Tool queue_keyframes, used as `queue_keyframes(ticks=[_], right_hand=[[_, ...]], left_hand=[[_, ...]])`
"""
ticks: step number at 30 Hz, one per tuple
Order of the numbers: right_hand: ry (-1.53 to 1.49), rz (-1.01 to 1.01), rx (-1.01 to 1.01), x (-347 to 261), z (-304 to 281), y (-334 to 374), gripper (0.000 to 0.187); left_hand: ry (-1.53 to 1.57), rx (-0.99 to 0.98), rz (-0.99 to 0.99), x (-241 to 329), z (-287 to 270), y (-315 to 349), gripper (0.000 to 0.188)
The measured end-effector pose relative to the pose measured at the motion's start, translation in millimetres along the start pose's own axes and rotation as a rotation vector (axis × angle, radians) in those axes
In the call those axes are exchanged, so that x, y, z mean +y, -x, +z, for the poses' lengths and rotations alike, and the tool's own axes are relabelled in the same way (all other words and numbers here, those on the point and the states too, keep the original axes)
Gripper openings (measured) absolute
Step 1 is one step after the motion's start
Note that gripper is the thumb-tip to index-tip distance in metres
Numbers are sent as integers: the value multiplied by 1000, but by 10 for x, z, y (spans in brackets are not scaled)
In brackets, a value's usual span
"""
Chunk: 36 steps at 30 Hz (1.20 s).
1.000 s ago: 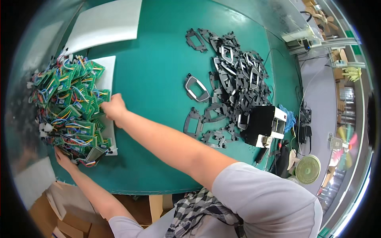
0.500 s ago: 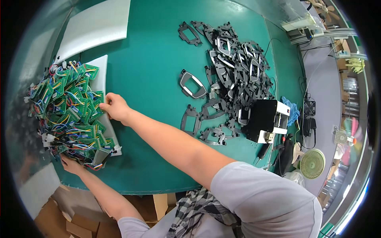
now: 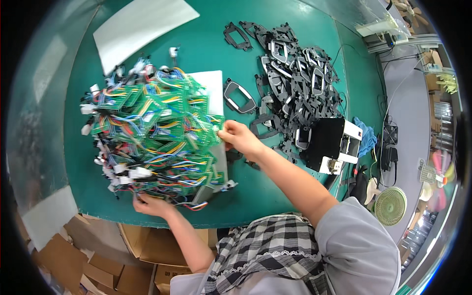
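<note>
A heap of green circuit boards (image 3: 162,105) with coloured wires and white connectors lies on a white foam sheet (image 3: 215,93), slightly smeared by motion. At the right side of the load, my right hand (image 3: 239,137) is closed on the sheet's edge, its fingertips against the outermost boards. My left hand (image 3: 151,205) is closed at the near edge, below the heap. Boards and wires hide its fingertips and most of the sheet there. Just beyond my right hand, a black frame with a silver rim (image 3: 239,97) rests on the green table (image 3: 265,201).
Many black plastic frames (image 3: 290,73) are piled right of the load, beside a black-and-white machine (image 3: 330,146). Another white sheet (image 3: 142,24) lies at the far left. Cardboard boxes (image 3: 103,270) stand below the table's near edge; a green fan (image 3: 391,206) is at right.
Both hands and the loaded sheet have moved right, from the table's left side toward the black frames. The heap now covers some frames at the pile's left. The far white sheet has shifted and turned.
</note>
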State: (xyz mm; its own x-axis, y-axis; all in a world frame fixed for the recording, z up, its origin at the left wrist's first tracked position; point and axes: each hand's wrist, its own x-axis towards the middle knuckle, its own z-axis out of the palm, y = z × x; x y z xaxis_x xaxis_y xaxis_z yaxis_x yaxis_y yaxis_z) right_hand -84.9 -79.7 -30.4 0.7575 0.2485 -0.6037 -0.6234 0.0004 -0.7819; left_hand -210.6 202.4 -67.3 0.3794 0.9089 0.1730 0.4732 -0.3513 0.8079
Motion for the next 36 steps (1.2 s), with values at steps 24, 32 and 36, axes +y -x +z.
queue_keyframes(ticks=[24,32,36], right_hand=[[1395,-851,552,-1046,-1891,-1286,38],[1694,-499,303,-1172,-2131,-2217,61],[1668,-505,297,-944,-2038,-2068,58]], left_hand=[[20,-200,100,-6,-775,891,58],[-121,-257,252,52,-697,949,64],[-143,-258,221,96,-783,974,64]])
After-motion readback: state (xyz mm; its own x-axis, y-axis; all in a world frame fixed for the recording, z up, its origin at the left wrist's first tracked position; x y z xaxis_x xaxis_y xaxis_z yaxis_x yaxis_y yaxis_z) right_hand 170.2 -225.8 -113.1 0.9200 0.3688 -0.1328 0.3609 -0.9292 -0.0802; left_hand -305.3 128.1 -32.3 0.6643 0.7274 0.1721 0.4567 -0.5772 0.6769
